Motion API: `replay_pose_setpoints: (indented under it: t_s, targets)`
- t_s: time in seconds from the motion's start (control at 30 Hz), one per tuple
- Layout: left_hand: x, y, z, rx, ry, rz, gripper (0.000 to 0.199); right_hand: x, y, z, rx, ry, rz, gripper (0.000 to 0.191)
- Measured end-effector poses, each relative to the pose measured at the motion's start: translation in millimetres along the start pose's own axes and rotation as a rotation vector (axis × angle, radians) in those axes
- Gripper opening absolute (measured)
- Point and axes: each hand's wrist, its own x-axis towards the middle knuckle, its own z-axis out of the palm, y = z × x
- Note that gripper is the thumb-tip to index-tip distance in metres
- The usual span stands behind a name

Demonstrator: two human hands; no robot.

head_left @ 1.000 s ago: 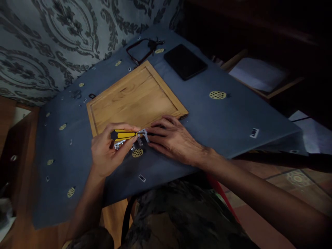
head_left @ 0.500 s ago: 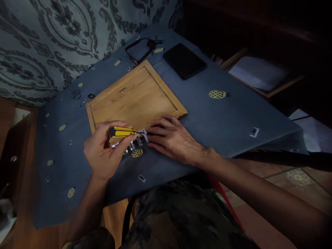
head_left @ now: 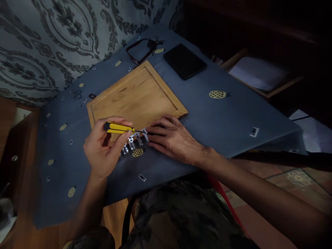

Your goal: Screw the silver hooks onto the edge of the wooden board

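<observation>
The left hand (head_left: 101, 148) grasps a yellow-and-black screwdriver (head_left: 118, 128) over the near edge of the wooden board (head_left: 129, 100), its tip by the metal hook rack (head_left: 131, 140) along that edge, where too shallow an angle could slip it into the right hand (head_left: 172, 140), whose grip is unclear.

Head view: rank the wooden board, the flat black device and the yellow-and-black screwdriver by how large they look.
1. wooden board
2. flat black device
3. screwdriver, partly covered

The board sits partly behind the hands, yet clearly looks largest.
</observation>
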Motion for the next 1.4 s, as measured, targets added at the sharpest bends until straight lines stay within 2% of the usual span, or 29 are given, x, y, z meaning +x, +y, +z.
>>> replay_pose_setpoints:
  t_s: [0.07,0.13,0.33,0.77,1.1,1.4]
  targets:
    - [0.2,1.8,1.9,-0.061,0.082,0.028,0.026,0.2,0.0,-0.3,-0.007,0.007,-0.006,0.024]
    - [0.6,3.7,2.3,-0.081,0.114,0.033,0.024,0.3,0.1,-0.6,-0.014,0.003,-0.012,0.024]
    - [-4.7,2.8,1.3,0.027,0.047,-0.015,0.026,-0.3,1.0,-0.8,-0.021,-0.006,-0.01,0.023]
    - [-6.9,-3.6,6.8,0.037,0.014,0.005,0.023,0.6,-0.4,-0.7,-0.01,-0.007,-0.002,0.023]
    - [-1.6,-2.5,3.7,0.055,-0.058,-0.088,0.016,0.1,0.0,0.0,0.002,-0.01,-0.003,0.025]
    - [0.5,-4.5,0.5,0.183,-0.046,-0.06,0.022,-0.1,1.0,0.2,-0.02,0.004,-0.017,0.024]
